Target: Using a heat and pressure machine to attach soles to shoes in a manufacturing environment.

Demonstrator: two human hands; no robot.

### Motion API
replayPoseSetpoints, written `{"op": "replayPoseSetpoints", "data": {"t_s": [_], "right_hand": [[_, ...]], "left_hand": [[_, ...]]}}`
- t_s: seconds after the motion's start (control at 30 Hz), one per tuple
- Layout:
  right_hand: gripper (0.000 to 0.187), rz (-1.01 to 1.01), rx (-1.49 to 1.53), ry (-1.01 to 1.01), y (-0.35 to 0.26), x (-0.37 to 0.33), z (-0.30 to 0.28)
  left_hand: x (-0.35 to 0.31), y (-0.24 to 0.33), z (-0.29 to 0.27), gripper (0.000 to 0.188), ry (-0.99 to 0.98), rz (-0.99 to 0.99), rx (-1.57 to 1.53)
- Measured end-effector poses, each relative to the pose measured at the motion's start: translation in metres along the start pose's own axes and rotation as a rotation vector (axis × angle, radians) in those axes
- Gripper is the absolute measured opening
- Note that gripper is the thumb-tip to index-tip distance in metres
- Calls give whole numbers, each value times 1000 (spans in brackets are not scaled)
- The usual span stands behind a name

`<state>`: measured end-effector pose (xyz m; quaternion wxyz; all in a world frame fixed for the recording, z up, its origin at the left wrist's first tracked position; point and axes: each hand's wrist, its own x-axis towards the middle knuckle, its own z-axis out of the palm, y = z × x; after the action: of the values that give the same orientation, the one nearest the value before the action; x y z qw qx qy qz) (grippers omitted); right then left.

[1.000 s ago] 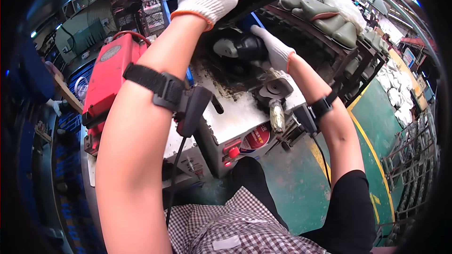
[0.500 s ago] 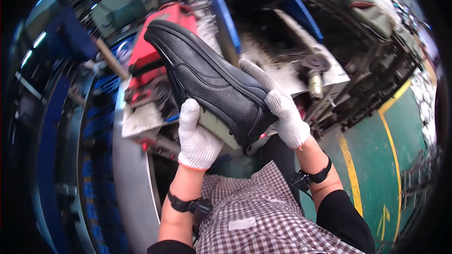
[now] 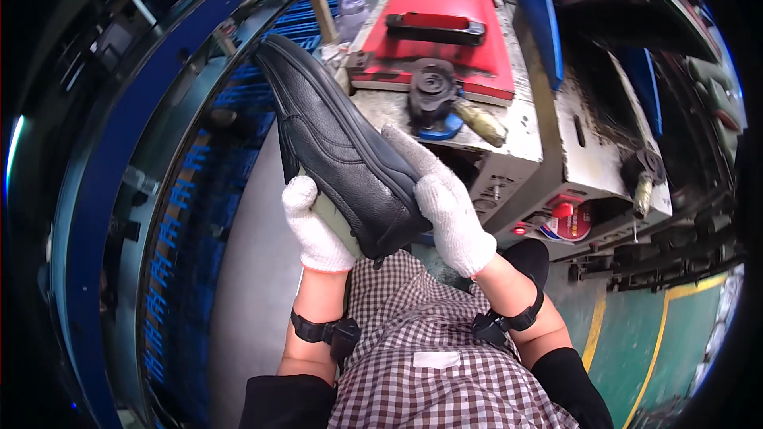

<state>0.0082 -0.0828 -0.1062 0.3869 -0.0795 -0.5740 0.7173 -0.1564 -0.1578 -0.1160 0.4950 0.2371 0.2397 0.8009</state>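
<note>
You held a black leather slip-on shoe [image 3: 338, 147] up in front of your chest with both hands, heel end toward you and toe pointing away toward the curved blue conveyor [image 3: 103, 191] on your left. Your left hand [image 3: 316, 226], in a white knit glove, was closed around the underside near the heel, where a pale greenish insert or last showed. Your gloved right hand [image 3: 447, 206] lay flatter along the shoe's outer side, fingers stretched forward against the upper.

By the look of it, you were at the stage of turning the shoe over for a check or to reposition it, clear of the machine. Any next move would have called for a firm two-handed hold and care about which way the sole faced.

To the right stood the grey metal worktop [image 3: 548, 135] with a red flat-topped machine housing [image 3: 445, 16] and a black round knob [image 3: 433, 87] beside it. The sole was turned away, so its condition could not be judged, and the dark rim swallowed the right edge of the machinery.
</note>
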Motion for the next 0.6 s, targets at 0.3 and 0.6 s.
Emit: {"op": "replayPoseSetpoints", "data": {"t_s": [0.3,0.6], "right_hand": [[55,-578,-1465,384,-21,29,-47],[33,-441,-1448,523,4,46,-99]], "left_hand": [[-7,93,-92,61,355,37,185],[95,188,-277,24,924,33,562]]}}
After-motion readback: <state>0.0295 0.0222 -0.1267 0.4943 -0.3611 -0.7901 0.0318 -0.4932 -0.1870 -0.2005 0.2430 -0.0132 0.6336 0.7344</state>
